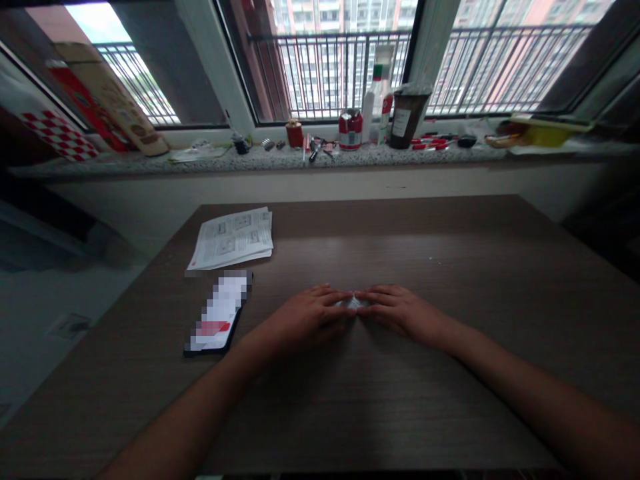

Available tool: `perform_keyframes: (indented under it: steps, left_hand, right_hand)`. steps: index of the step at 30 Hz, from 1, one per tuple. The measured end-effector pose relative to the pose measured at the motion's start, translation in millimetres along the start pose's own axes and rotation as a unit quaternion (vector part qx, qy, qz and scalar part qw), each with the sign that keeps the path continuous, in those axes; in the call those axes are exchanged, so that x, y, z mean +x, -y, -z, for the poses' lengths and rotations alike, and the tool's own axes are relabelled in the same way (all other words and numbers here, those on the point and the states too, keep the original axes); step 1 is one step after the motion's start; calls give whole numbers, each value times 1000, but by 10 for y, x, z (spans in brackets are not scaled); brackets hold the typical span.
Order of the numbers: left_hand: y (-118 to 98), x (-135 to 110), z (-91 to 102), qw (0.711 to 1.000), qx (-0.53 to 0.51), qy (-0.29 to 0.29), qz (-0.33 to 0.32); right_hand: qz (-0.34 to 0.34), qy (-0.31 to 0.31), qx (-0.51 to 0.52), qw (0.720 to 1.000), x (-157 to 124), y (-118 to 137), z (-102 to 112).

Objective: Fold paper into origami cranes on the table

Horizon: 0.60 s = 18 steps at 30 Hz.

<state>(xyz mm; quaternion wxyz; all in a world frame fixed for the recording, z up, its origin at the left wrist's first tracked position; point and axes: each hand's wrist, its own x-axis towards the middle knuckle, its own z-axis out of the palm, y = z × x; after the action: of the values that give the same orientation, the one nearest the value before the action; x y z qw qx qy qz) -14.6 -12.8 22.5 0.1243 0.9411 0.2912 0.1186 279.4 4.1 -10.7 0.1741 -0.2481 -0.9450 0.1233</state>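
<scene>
Centrally in frame, your left hand [314, 312] and right hand [399, 309] grasp the paper [355, 303] by opposite ends; likely light and easily creased, it suits edge pinching.

The table [475, 267] (brown, wood-grained) bears papers [234, 237] and a phone [217, 317].

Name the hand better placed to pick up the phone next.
The left hand, most likely: the phone lies to its left, on its own side. The right hand is farther away, beyond the small pale item between both hands.
</scene>
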Motion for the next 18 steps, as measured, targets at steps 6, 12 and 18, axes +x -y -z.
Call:
perform_keyframes:
  steps: [6, 12, 18]
  left_hand:
    - [-34, 39, -26, 1000, -6, -10, 14]
    - [-37, 38, -32, 1000, -11, -8, 19]
    - [-31, 74, -85, 1000, -5, -16, 24]
  right_hand:
    - [-9, -7, 20, 1000, -9, -29, -19]
    - [-23, -1, 15, 1000, -10, -12, -39]
    - [-28, -4, 25, 999, 10, 25, -6]
